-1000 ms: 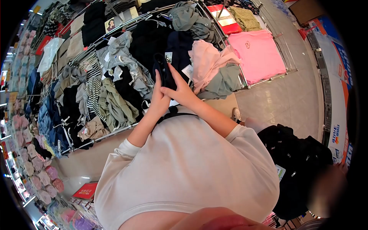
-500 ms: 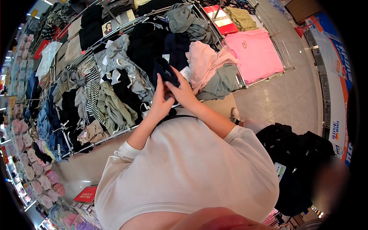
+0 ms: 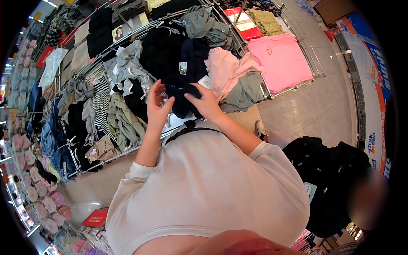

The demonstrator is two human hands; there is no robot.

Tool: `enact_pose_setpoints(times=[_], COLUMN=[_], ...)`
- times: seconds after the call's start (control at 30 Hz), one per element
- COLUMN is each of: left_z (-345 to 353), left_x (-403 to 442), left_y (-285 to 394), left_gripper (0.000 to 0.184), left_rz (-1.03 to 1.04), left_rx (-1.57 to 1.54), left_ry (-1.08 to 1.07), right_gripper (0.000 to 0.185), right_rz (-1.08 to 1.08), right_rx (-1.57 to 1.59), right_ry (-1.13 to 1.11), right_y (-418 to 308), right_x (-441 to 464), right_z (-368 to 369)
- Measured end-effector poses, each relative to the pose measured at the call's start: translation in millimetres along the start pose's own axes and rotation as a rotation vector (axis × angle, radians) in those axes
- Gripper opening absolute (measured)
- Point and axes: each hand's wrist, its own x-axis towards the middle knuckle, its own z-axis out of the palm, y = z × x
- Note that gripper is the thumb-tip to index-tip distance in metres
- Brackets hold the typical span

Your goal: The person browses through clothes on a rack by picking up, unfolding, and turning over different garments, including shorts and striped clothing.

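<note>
A dark navy garment (image 3: 182, 98) is bunched up at the near edge of the clothes rack, in front of my body. My right hand (image 3: 205, 102) grips its right side, thumb on top. To the left of the garment, my left hand (image 3: 158, 104) is raised with its fingers apart and slightly curled, holding nothing. Just beyond lie a navy piece with a white tag (image 3: 182, 68), black clothing (image 3: 161, 49) and a crumpled light pink garment (image 3: 229, 70). Grey clothes (image 3: 132, 61) lie to the left.
The metal-framed rack (image 3: 121, 155) holds olive, striped and beige clothes on the left. A flat pink shirt (image 3: 280, 61) lies at the right. A person in black (image 3: 327, 178) is close on my right. Grey floor (image 3: 316, 110) shows beyond, beside a boxed display (image 3: 374, 106).
The navy garment, earlier held upright between both hands, is now lower and bunched. My left hand has come off it and moved left, its fingers spreading.
</note>
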Motion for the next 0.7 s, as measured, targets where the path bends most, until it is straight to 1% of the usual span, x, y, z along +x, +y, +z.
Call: enact_pose_setpoints(times=[0.03, 0.07, 0.1, 0.13, 0.17, 0.2, 0.27, 0.3, 0.37, 0.43, 0.5, 0.53, 0.6, 0.67, 0.7], left_z=[-2.8, -5.7, -8.5, -11.4, -14.3, -19.4, -30.4, -32.5, -36.4, -34.7, -35.1, -36.3, -39.3, -37.2, -36.2], left_x=[3.6, 5.7, 4.8, 2.9, 2.1, 3.7, 8.3, 8.5, 6.9, 4.9, 4.8, 4.7, 4.8, 1.7, 0.0], left_y=[4.5, 6.7, 7.3, 7.9, 8.1, 7.0, 4.2, 8.9, 29.9, 45.0, 52.8, 51.1, 43.9, 40.7, 39.1], left_gripper=[0.056, 0.059, 0.059, 0.057, 0.055, 0.055, 0.044, 0.044, 0.037, 0.035, 0.034, 0.034, 0.032, 0.031, 0.030], left_rz=[0.102, 0.204, 0.205, 0.166, 0.127, 0.128, 0.261, 0.262, 0.263, 0.236, 0.198, 0.199, 0.273, 0.260, 0.246], left_rx=[0.014, 0.028, 0.028, 0.024, 0.021, 0.019, 0.296, 0.294, 0.503, 0.475, 0.561, 0.560, 0.567, 0.531, 0.495], left_ry=[-0.079, -0.156, -0.153, -0.195, -0.239, -0.238, -0.279, -0.279, -0.399, -0.399, -0.474, -0.474, -0.498, -0.486, -0.473], right_gripper=[0.034, 0.034, 0.034, 0.035, 0.035, 0.035, 0.034, 0.034, 0.034, 0.033, 0.033, 0.033, 0.035, 0.036, 0.041], right_rz=[0.000, -0.026, -0.052, -0.020, -0.021, 0.002, 0.023, 0.036, 0.049, 0.000, 0.016, 0.031, 0.031, 0.031, 0.050], right_rx=[-0.001, -0.054, -0.107, -0.123, -0.125, -0.105, -0.088, -0.056, -0.025, -0.076, -0.062, -0.047, -0.045, -0.043, -0.039], right_ry=[0.000, -0.054, -0.109, -0.154, -0.156, -0.154, -0.150, -0.163, -0.180, -0.249, -0.264, -0.279, -0.283, -0.285, -0.302], right_y=[-5.3, -11.8, -17.6, -21.5, -21.8, -22.1, -21.1, -17.6, -15.6, -15.6, -14.3, -13.8, -11.9, -11.1, -10.9], right_x=[-1.1, -2.0, -2.8, -3.6, -4.1, -4.4, -4.4, -4.6, -6.5, -10.1, -11.6, -12.1, -12.7, -12.3, -11.3], right_z=[-0.1, -0.8, -1.2, -1.6, -0.6, 0.2, 0.0, -1.0, -2.1, -2.5, -1.9, -1.7, -1.6, -2.6, -4.6])
